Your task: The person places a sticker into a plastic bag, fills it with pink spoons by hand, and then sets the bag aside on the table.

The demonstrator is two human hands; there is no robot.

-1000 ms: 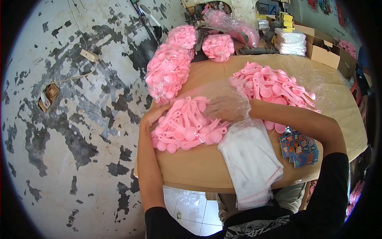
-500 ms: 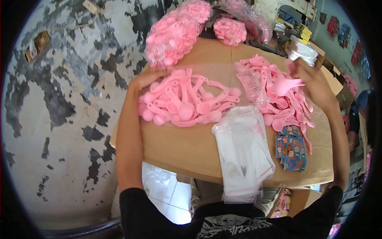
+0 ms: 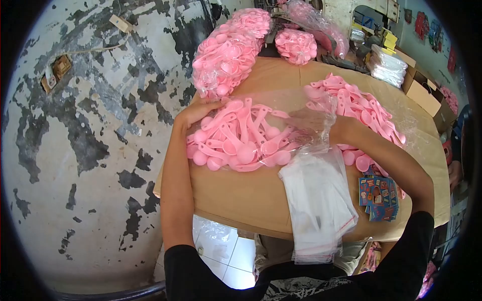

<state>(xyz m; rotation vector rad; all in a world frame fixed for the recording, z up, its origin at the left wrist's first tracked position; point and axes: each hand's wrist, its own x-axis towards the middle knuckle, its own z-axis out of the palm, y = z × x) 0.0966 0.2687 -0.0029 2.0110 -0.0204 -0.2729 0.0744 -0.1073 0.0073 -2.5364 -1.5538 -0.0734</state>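
Observation:
A large clear plastic bag (image 3: 271, 98) lies on the table with a heap of pink measuring spoons (image 3: 241, 133) inside. At its upper left edge, my left hand (image 3: 198, 111) has its fingers closed on the film. My right hand (image 3: 312, 120) is inside the bag's mouth on the right, seen blurred through the film. Its fingers look stretched toward the spoons, with no spoon plainly in them. Beyond my right wrist is a pile of loose pink spoons (image 3: 369, 108), partly covered by my forearm.
Flat clear bags (image 3: 319, 195) hang over the table's front edge. Beside them lies a stack of printed blue cards (image 3: 377, 196). Filled bags of pink spoons (image 3: 231, 52) stand at the back, with wrapped plastic packs (image 3: 386, 65) and a cardboard box (image 3: 422, 95) to the right. A peeling wall (image 3: 100, 150) borders the left.
My right hand has moved left from above the loose pile, where it held a pink spoon, into the bag. My left hand stays at the bag's edge. The view has shifted slightly.

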